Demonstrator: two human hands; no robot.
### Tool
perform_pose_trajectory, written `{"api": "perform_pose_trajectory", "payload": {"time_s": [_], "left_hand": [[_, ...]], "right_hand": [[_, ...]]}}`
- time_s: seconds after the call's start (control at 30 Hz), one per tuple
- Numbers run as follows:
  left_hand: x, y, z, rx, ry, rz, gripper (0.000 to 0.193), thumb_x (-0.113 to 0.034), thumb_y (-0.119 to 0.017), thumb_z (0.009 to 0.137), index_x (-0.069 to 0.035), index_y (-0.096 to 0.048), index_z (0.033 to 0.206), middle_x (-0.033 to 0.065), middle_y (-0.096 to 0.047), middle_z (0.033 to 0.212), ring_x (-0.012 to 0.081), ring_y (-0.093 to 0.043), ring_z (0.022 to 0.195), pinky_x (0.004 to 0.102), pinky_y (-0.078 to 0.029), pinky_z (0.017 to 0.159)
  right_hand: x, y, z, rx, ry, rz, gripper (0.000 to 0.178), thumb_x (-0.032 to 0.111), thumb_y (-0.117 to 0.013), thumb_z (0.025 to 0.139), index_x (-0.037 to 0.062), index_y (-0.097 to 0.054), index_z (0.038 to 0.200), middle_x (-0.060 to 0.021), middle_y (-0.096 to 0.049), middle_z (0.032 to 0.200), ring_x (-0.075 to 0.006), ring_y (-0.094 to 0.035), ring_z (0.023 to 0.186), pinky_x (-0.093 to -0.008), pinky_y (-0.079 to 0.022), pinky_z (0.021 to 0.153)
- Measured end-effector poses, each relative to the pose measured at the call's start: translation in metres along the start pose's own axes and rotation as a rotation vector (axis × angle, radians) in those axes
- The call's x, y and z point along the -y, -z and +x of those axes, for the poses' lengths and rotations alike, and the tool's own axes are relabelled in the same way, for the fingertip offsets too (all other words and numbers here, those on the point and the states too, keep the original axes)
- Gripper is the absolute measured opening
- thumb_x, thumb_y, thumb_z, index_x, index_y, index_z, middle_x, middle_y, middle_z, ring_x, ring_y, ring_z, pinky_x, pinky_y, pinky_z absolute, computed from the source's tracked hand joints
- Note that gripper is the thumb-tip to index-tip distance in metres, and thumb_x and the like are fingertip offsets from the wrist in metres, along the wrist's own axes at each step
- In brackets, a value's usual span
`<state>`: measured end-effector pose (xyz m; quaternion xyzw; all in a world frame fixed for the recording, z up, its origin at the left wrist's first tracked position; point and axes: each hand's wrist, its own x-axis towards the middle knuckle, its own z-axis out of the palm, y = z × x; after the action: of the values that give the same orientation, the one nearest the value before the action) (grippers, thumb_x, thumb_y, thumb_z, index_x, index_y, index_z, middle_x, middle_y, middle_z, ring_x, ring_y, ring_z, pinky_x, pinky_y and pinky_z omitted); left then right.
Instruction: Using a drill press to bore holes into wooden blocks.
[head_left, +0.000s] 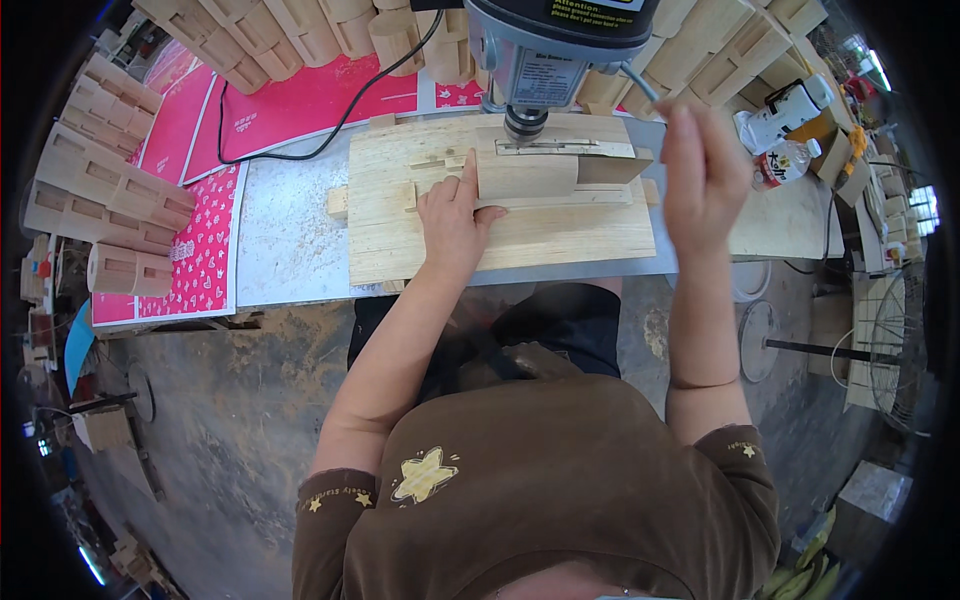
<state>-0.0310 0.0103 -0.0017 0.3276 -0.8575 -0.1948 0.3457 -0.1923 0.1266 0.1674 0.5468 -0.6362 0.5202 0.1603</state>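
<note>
A pale wooden block with a rounded face lies on a wooden board, between narrow wooden strips, under the chuck of a bench drill press. My left hand holds the block's left end. The index finger is stretched along that end and the thumb lies by the near strip; the other fingers are curled. My right hand is raised on the right, closed around the drill press's lever. The bit's contact with the wood is hidden.
Many slotted wooden pieces stand in rows at the left and back, on pink printed sheets. A black cable loops across the table. A bottle and a white container stand at the right. Sawdust lies on the table.
</note>
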Motion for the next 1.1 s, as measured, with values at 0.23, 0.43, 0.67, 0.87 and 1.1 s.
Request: {"api": "perform_pose_trajectory", "payload": {"time_s": [0.23, 0.43, 0.67, 0.87, 1.1], "left_hand": [[-0.003, -0.002, 0.004, -0.017, -0.037, 0.005, 0.088, -0.024, -0.079, 0.058, -0.004, -0.042, 0.136, 0.0036, -0.049, 0.075, 0.0223, -0.049, 0.076, 0.0359, -0.033, 0.075], [-0.001, 0.002, 0.0, -0.029, -0.02, 0.046, 0.088, -0.025, -0.079, 0.057, -0.004, -0.043, 0.135, 0.0031, -0.049, 0.075, 0.0218, -0.05, 0.076, 0.0355, -0.032, 0.074], [-0.006, -0.002, 0.003, -0.051, -0.001, 0.009, 0.08, -0.024, -0.081, 0.056, -0.008, -0.051, 0.129, 0.0044, -0.052, 0.076, 0.0226, -0.051, 0.074, 0.0362, -0.036, 0.073], [-0.005, 0.004, 0.005, -0.172, 0.197, -0.403, 0.046, -0.011, -0.082, 0.057, -0.001, -0.064, 0.097, 0.0074, -0.054, 0.081, 0.0191, -0.055, 0.068, 0.03, -0.047, 0.055], [0.021, 0.048, 0.009, 0.103, 0.104, -0.502, 0.04, -0.007, -0.081, 0.059, 0.001, -0.063, 0.094, 0.0067, -0.053, 0.079, 0.0147, -0.053, 0.07, 0.0258, -0.047, 0.06]], "right_hand": [[-0.058, -0.051, -0.058, -0.168, 0.161, 0.039, 0.007, 0.003, -0.057, 0.08, 0.0019, -0.063, 0.085, -0.0084, -0.054, 0.065, -0.0233, -0.049, 0.058, -0.0327, -0.037, 0.059], [-0.031, -0.022, -0.006, -0.189, 0.222, 0.026, 0.003, 0.005, -0.059, 0.081, 0.0034, -0.062, 0.081, -0.008, -0.052, 0.065, -0.0213, -0.047, 0.056, -0.0325, -0.038, 0.054], [-0.042, -0.025, 0.14, 0.03, -0.059, -0.159, 0.031, 0.022, -0.049, 0.088, -0.0058, -0.058, 0.078, -0.0116, -0.052, 0.063, -0.0147, -0.049, 0.062, -0.0297, -0.041, 0.058], [-0.08, -0.013, 0.05, 0.318, -0.141, 0.13, 0.024, 0.024, -0.062, 0.086, 0.0015, -0.059, 0.093, -0.0101, -0.059, 0.075, -0.0201, -0.059, 0.072, -0.0327, -0.046, 0.066], [-0.089, -0.002, -0.05, 0.69, -0.105, -0.207, 0.028, 0.015, -0.067, 0.076, 0.0016, -0.055, 0.098, -0.0142, -0.056, 0.09, -0.0334, -0.05, 0.088, -0.0383, -0.04, 0.078]]}}
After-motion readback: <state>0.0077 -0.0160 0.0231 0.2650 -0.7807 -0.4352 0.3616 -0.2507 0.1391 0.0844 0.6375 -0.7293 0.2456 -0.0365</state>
